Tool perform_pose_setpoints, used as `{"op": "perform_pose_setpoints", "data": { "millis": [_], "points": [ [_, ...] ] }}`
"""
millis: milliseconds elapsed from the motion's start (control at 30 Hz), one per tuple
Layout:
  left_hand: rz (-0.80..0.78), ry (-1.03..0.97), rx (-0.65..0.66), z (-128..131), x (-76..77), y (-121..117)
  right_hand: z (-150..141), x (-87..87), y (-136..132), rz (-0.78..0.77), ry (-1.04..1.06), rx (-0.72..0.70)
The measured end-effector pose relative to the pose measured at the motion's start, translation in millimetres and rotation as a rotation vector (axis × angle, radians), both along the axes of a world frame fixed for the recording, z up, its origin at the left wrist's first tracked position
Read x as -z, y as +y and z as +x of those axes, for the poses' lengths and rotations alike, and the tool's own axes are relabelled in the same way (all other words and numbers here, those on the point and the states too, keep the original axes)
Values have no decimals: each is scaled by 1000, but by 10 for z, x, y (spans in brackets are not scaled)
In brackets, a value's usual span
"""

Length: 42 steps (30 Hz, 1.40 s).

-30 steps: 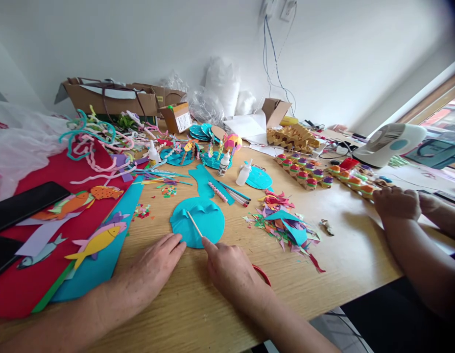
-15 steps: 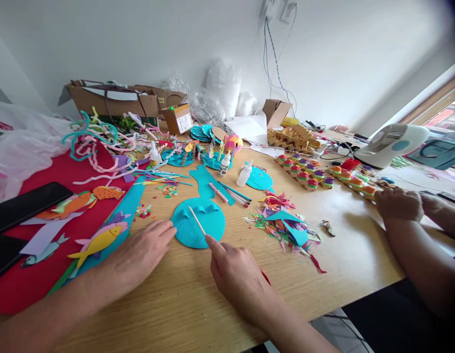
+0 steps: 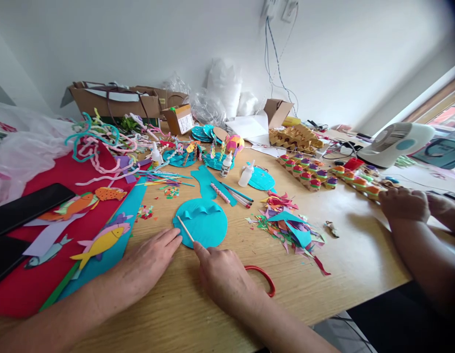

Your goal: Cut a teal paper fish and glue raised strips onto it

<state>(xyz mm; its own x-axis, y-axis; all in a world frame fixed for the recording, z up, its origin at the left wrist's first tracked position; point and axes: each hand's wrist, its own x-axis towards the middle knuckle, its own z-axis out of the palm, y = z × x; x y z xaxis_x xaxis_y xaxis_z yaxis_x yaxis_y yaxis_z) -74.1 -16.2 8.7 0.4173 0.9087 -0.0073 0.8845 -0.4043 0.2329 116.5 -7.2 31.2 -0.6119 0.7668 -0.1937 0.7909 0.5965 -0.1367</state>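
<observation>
A teal paper disc (image 3: 203, 223) with wavy folded strips lies on the wooden table (image 3: 198, 304) in front of me. My left hand (image 3: 144, 264) rests flat and open on the table, its fingertips at the disc's left edge. My right hand (image 3: 222, 277) is closed on a thin wooden stick (image 3: 185, 229) whose tip lies over the disc's left part. Red-handled scissors (image 3: 262, 278) lie just right of my right hand.
Paper scraps (image 3: 286, 223) lie right of the disc; glue bottles (image 3: 245, 174) stand behind it. Paper fish (image 3: 100, 242) lie on red and teal sheets at left, by a black phone (image 3: 27, 206). Another person's hands (image 3: 403, 203) rest at right near a white fan (image 3: 394, 142).
My right hand has drawn the stick back and to the left across the disc, uncovering the red scissors. My left hand stays by the disc's left edge.
</observation>
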Motion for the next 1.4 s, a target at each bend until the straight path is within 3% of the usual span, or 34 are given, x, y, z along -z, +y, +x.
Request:
{"op": "perform_pose_setpoints", "data": {
  "millis": [200,600,933,1233,1400],
  "points": [
    [4,26,-4,-23,114,13,-3,46,-1,-1,-8,-3],
    [-45,-14,1,11,54,18,-16,58,9,-1,25,-28],
    [-7,-21,5,-10,113,5,-12,-11,-10,-34,31,-2],
    [-30,56,1,64,-62,-3,11,17,0,-5,24,17],
    [16,15,9,38,-23,-16,-12,-2,-6,-27,1,6]
  ]
}}
